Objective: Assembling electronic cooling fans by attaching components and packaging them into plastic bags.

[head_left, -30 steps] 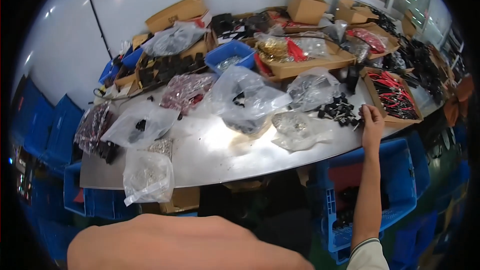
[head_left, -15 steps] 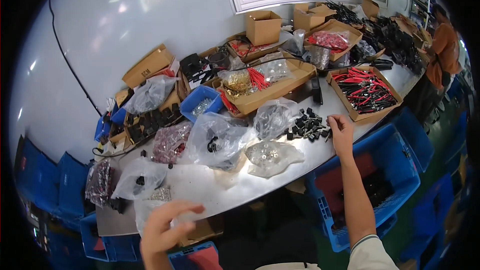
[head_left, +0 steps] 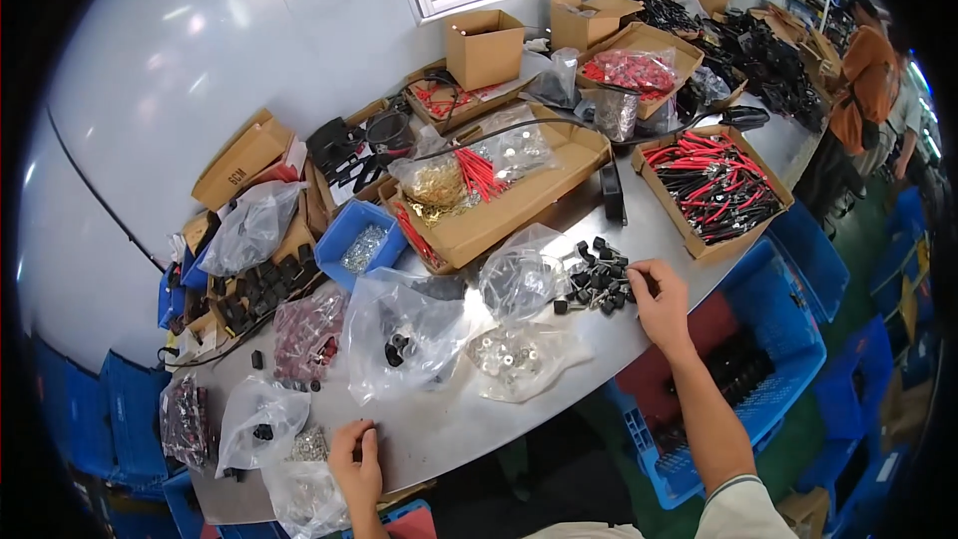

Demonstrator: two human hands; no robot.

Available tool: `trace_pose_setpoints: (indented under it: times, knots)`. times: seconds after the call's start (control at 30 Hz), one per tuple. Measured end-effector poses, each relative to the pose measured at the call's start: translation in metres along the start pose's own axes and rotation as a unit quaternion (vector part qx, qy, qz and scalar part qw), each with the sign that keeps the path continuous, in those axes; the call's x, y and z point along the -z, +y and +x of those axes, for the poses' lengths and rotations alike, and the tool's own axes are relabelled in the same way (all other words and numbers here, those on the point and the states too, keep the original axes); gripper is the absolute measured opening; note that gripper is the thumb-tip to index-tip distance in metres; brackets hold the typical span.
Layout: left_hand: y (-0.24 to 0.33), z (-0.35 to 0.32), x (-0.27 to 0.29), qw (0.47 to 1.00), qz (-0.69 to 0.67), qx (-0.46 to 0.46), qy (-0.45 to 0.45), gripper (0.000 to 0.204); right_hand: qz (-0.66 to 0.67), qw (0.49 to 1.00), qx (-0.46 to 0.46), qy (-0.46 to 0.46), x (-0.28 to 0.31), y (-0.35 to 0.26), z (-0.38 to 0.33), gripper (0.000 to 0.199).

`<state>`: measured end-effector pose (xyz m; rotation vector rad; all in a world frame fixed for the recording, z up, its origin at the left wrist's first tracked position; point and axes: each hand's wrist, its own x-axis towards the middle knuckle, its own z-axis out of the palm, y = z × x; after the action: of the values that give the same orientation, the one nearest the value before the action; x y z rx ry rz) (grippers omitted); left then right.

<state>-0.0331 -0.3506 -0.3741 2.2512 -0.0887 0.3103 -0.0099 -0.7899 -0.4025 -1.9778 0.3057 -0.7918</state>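
Observation:
At the right edge of a pile of black knob-headed screws [head_left: 597,279] is my right hand [head_left: 661,307], thumb and forefinger curled together. Whether a screw sits between those fingertips is too small to tell. My left hand [head_left: 356,467] is over the near edge of the metal table [head_left: 449,444], its fingers curled in; anything inside them is hidden. Beside it lie a clear bag [head_left: 304,497] and small metal parts [head_left: 309,445]. A clear bag of pale ring-shaped parts [head_left: 519,359] lies between my hands. Behind it is a larger clear bag [head_left: 384,314] with black pieces.
A carton of red and black cables [head_left: 711,185] stands right of the pile. Farther back are a blue bin of small metal parts [head_left: 361,245] and a long cardboard tray [head_left: 529,195]. A blue crate [head_left: 798,339] stands below the right table edge. Another person [head_left: 866,90] stands far right.
My left hand has come down toward the table edge, and its spread fingers have curled in. My right hand stays by the knob screws. The whole view has shifted a little.

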Motion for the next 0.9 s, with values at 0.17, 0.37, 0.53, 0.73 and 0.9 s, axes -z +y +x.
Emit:
trace_pose_setpoints:
  times: [0.17,0.37,0.53,0.73,0.9]
  knots:
    - [-0.009,-0.002,0.002,1.0,0.009,0.004,0.02,0.012,0.014,0.999,-0.028,0.037,-0.014,0.011,0.022,0.036]
    - [-0.01,-0.002,0.001,0.999,0.017,-0.031,0.003,0.011,-0.187,0.973,0.119,0.062,-0.038,0.017,0.098,0.061]
    - [0.001,-0.011,0.014,0.997,-0.057,-0.016,-0.055,0.011,-0.226,0.967,0.006,0.116,-0.029,0.034,0.106,0.043]
    - [-0.001,-0.035,0.014,0.947,-0.29,0.111,-0.081,0.021,0.09,0.983,-0.05,0.152,-0.017,-0.045,0.04,0.029]
    - [0.071,-0.03,-0.043,0.708,-0.662,0.155,-0.192,0.09,0.193,0.953,0.167,-0.164,-0.057,-0.148,-0.099,0.049]
